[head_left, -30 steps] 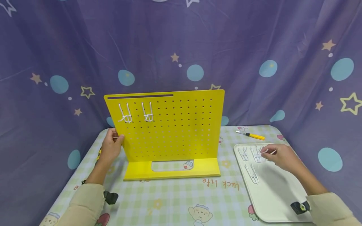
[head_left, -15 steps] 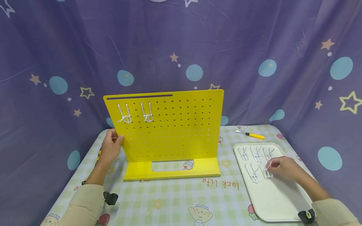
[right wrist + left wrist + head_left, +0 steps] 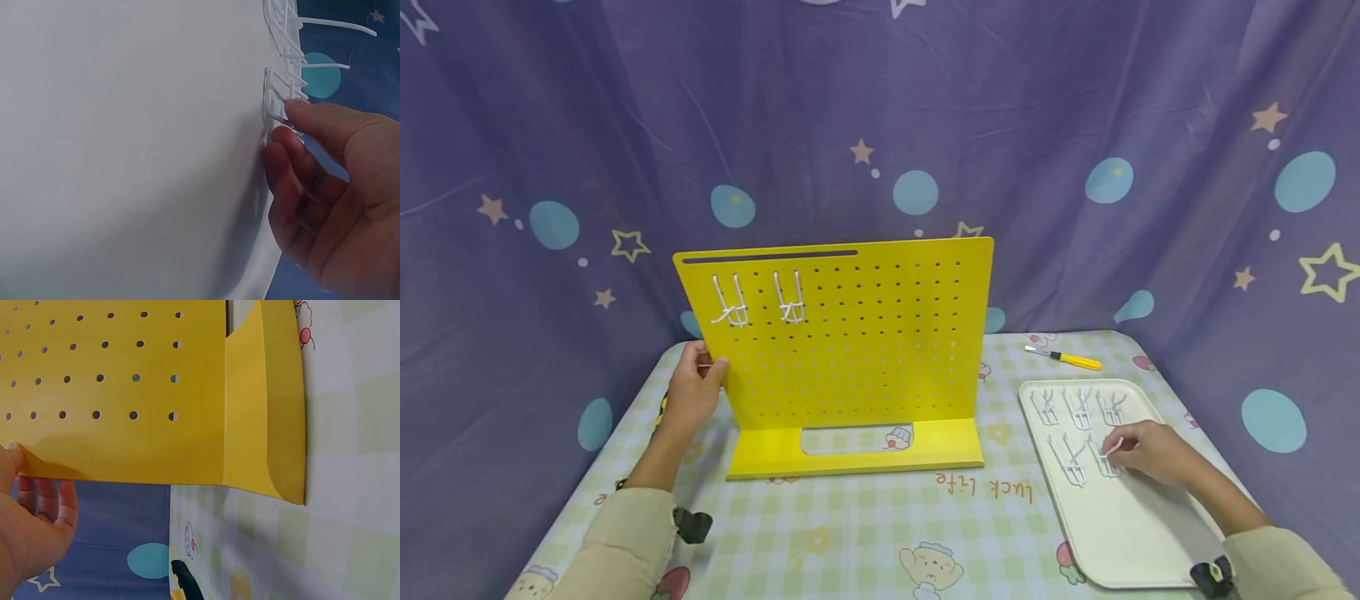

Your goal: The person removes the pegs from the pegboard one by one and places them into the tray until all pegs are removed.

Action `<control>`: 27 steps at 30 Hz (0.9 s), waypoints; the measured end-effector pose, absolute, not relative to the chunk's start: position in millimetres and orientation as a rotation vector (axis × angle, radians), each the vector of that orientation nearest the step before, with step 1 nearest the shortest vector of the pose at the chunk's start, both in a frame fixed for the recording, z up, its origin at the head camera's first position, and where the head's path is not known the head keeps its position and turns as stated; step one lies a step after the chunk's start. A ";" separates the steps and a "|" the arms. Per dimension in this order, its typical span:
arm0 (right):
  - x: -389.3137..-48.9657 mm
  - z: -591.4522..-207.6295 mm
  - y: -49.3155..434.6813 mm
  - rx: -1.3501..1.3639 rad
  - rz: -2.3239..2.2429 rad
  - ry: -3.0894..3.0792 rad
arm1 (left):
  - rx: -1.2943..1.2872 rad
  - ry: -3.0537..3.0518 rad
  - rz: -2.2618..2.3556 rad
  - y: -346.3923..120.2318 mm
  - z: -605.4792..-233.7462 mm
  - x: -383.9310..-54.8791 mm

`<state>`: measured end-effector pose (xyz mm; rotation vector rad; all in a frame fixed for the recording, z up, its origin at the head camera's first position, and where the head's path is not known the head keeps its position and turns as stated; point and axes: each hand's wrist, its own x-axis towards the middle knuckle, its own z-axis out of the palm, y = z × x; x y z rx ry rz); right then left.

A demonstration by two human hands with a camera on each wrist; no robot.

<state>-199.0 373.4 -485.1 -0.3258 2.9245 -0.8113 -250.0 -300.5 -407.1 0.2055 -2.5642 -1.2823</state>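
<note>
A yellow pegboard (image 3: 865, 333) stands upright on its base. My left hand (image 3: 695, 387) grips its left edge, the thumb on the front face and the fingers behind, as the left wrist view also shows. Two white wire hooks hang near the board's upper left, one of them the outer hook (image 3: 732, 302), the other the inner hook (image 3: 790, 298). Over the tray at the right, my right hand (image 3: 1153, 452) pinches a white wire pegboard hook (image 3: 275, 94) between thumb and fingers. That hook sits in the front row, partly hidden by the fingertips.
The cream tray (image 3: 1138, 542) carries several more wire hooks (image 3: 1078, 410), mostly along its far end. Behind it lies a yellow-handled screwdriver (image 3: 1075, 361). A black and yellow object (image 3: 186, 580), partly hidden, is behind the left arm. A purple curtain (image 3: 1037, 100) hangs behind the checked tablecloth.
My right hand has moved from the tray's far row toward me, to the hook in the front row, and stays there. The left hand and the board have kept their place.
</note>
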 end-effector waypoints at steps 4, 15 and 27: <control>-199.6 -487.0 374.7 -0.337 -0.814 2.925 | 0.214 -2.566 -1.278 -300.9 -407.6 -250.1; -199.6 -479.5 377.2 -0.364 -0.821 2.897 | 0.174 -2.571 -1.280 -302.8 -408.8 -250.6; -203.7 -415.0 375.2 -0.510 -0.630 3.033 | 0.205 -2.563 -1.281 -302.4 -410.5 -251.8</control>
